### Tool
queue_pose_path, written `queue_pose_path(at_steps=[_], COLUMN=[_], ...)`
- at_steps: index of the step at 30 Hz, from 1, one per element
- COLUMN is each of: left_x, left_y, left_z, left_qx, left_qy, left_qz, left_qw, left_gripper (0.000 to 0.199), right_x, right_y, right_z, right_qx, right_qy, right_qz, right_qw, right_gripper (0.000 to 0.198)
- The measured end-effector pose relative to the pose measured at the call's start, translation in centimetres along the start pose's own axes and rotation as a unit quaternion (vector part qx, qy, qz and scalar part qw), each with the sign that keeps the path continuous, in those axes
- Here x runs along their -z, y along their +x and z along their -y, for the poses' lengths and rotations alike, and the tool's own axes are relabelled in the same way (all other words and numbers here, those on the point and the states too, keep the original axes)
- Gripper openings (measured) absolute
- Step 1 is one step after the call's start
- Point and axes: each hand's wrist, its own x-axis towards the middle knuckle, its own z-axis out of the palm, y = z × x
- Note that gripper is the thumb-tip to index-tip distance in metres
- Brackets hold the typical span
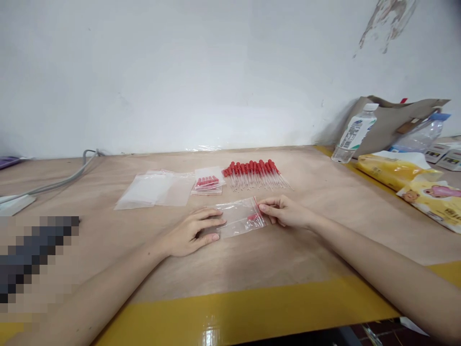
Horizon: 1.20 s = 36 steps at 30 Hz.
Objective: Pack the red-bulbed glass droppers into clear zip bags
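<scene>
My left hand (190,233) lies flat on the left end of a small clear zip bag (239,217) on the wooden table (288,250), pressing it down. At the bag's right end my right hand (284,211) pinches the red zip edge. Something red shows inside the bag near that edge. Behind the bag lies a row of several red-capped clear droppers (254,174). To their left sits a filled zip bag of red droppers (208,184), and further left a stack of flat clear bags (154,191).
A water bottle (355,134) leans against a grey bag (392,120) at the back right, with a second bottle (419,137) and yellow tissue packs (414,185) nearby. A grey cable (68,178) runs along the back left. Yellow tape (252,307) edges the table front.
</scene>
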Motion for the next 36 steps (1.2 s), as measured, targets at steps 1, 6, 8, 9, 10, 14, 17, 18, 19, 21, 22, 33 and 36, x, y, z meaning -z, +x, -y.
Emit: queue_pose_path(at_steps=[1,6,8,9,10,14,17,18,19,21,22,33,36], left_x=[0.0,0.0,0.0,0.0,0.0,0.0,0.1,0.2,0.2,0.3,0.3,0.1,0.1], left_y=[0.0,-0.1,-0.1,-0.1,-0.1,-0.1,-0.1,0.0,0.0,0.0,0.1,0.3,0.3], left_z=[0.0,0.0,0.0,0.1,0.1,0.1,-0.2,-0.4,-0.5,-0.7,-0.7,-0.2,-0.3], left_qx=[0.002,0.009,0.008,0.007,0.006,0.008,0.007,0.004,-0.001,-0.008,-0.01,-0.006,-0.003], left_qy=[0.0,-0.001,-0.002,-0.002,-0.003,-0.005,-0.013,-0.017,-0.023,-0.038,-0.045,-0.064,-0.065], left_qz=[0.0,0.003,0.003,0.004,0.004,0.007,-0.014,-0.03,-0.046,-0.068,-0.07,-0.032,-0.037], left_qw=[1.0,1.0,1.0,1.0,1.0,1.0,1.0,0.999,0.999,0.997,0.996,0.997,0.997], left_gripper=[0.039,0.04,0.04,0.04,0.04,0.04,0.043,0.043,0.043,0.037,0.033,0.028,0.029], right_x=[0.0,-0.9,-1.4,-1.6,-1.8,-1.9,-1.3,-1.0,-0.6,0.4,0.9,5.3,5.3], right_y=[-0.1,-0.3,-0.3,-0.2,-0.2,0.0,0.3,0.5,0.7,1.3,1.6,9.4,11.1], right_z=[0.2,1.1,1.2,1.2,1.1,0.8,0.4,0.2,0.1,-0.3,-0.6,-0.4,-0.1], right_qx=[-0.028,-0.081,-0.091,-0.097,-0.104,-0.116,-0.115,-0.115,-0.111,-0.091,-0.077,-0.117,-0.177], right_qy=[0.011,0.083,0.11,0.127,0.149,0.221,0.207,0.186,0.159,0.093,0.053,-0.265,-0.252], right_qz=[-0.004,-0.056,-0.07,-0.075,-0.077,-0.063,-0.09,-0.108,-0.13,-0.179,-0.205,-0.416,-0.414], right_qw=[1.0,0.992,0.987,0.984,0.98,0.966,0.967,0.97,0.972,0.975,0.974,0.862,0.857], right_gripper=[0.038,0.032,0.03,0.029,0.028,0.024,0.026,0.026,0.025,0.018,0.015,0.022,0.039])
